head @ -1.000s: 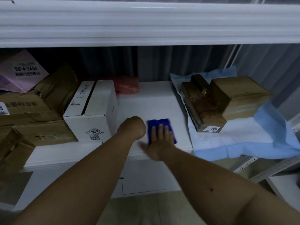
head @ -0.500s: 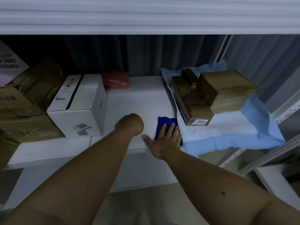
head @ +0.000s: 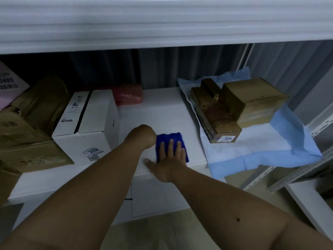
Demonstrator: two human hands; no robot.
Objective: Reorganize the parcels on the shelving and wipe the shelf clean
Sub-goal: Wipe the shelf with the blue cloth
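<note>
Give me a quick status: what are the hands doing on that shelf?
Right hand flat on blue cloth, wiping shelf. Left hand resting beside it, looks fisted. White box left, brown boxes right; middle open.

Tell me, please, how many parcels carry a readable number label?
3: white box left of the hands reads 3008, brown box on blue sheet reads 3004, pink parcel far left, partly cut off. Others may be hidden.

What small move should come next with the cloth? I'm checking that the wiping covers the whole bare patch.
Probably slide the right hand, flat on the blue cloth, away toward the shelf back. The cloth sits at the front edge, and the bare white strip between the white box and the light blue sheet stretches behind it up to the red parcel.
</note>
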